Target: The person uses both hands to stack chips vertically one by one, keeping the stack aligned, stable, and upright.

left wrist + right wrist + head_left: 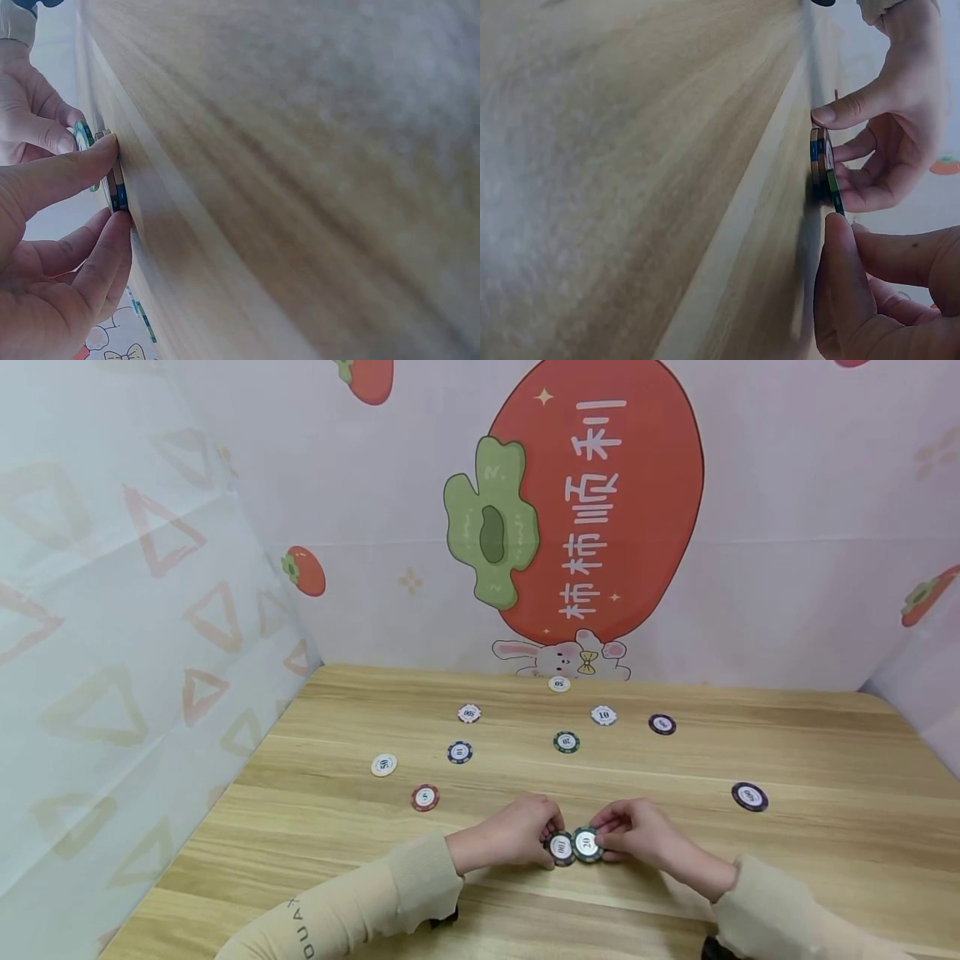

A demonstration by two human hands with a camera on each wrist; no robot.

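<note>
Left hand (pixel 517 832) pinched the 100 chip (pixel 559 849) by its edges; right hand (pixel 651 840) pinched the green 20 chip (pixel 586 843), its rim overlapping the 100 chip. Both sat between the hands, other chips scattered farther back on the table (pixel 315 860).

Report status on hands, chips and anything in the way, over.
Left hand grips 100 chip by its edges. Right hand pinches green 20 chip, overlapping the 100 chip in head view. No obstruction visible between them.

A wood-grain table (pixel 832 743) stands before a pale persimmon-print backdrop (pixel 787 527), beside a wall (pixel 97 560) patterned with triangles.
</note>
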